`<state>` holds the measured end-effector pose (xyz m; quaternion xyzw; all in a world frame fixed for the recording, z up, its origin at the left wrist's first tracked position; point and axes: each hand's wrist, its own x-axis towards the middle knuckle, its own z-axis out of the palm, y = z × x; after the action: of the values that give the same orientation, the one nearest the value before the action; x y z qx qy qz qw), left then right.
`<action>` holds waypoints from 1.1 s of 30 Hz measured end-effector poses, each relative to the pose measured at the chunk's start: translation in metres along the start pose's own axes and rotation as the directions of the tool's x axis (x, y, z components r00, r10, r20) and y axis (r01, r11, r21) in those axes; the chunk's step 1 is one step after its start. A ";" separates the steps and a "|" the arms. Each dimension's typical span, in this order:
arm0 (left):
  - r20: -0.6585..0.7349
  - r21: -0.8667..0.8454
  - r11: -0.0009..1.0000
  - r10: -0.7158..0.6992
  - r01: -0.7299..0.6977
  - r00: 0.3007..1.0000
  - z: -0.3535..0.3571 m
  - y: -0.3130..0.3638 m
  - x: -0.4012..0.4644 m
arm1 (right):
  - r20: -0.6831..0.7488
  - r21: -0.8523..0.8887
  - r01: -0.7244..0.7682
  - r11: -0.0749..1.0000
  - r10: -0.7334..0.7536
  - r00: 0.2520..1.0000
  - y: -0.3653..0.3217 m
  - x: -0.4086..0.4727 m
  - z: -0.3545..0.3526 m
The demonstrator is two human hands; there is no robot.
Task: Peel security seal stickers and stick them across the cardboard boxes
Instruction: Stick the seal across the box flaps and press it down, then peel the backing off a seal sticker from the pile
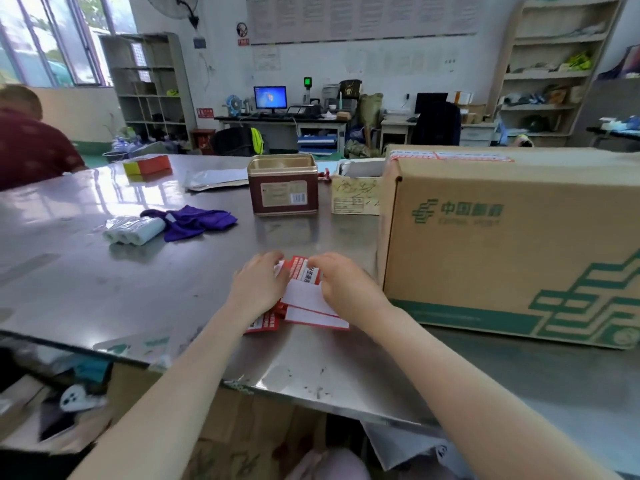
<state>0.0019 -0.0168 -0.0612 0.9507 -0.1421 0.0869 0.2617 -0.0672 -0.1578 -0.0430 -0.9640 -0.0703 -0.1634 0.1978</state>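
A small pile of red and white seal sticker sheets [304, 299] lies on the steel table [104, 278] in front of me. My left hand [259, 285] rests on the pile's left side, fingers curled over its far edge. My right hand [341, 284] lies over the right side, its fingertips at the top red sticker [302, 270]; whether they pinch it is hidden. A large brown cardboard box [512, 244] with green print stands just right of my hands. A red and white seal strip [450, 155] runs along its far top edge.
A brown tin [283, 185] stands behind the pile, with a small carton [355, 194] beside it. A purple cloth [194, 220] and white rolls [133, 230] lie to the left. A person in a dark red shirt [31, 147] sits at far left.
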 end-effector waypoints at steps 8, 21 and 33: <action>0.135 0.056 0.994 0.083 -0.092 0.987 0.012 0.008 0.039 | 0.041 0.072 -0.139 0.988 0.136 0.990 0.022 0.013 0.033; -0.297 -0.184 0.948 0.197 -0.258 0.934 0.011 0.007 0.026 | -0.098 0.189 -0.111 0.976 0.131 0.987 0.022 0.005 0.024; -0.106 -0.895 0.446 -0.166 -0.021 0.980 -0.001 0.007 0.025 | -0.156 0.678 -0.082 0.730 0.252 0.955 0.011 -0.004 0.009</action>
<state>0.0234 -0.0281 -0.0507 0.6650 -0.1017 0.0724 0.7364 -0.0658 -0.1646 -0.0564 -0.8056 -0.0121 -0.2231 0.5487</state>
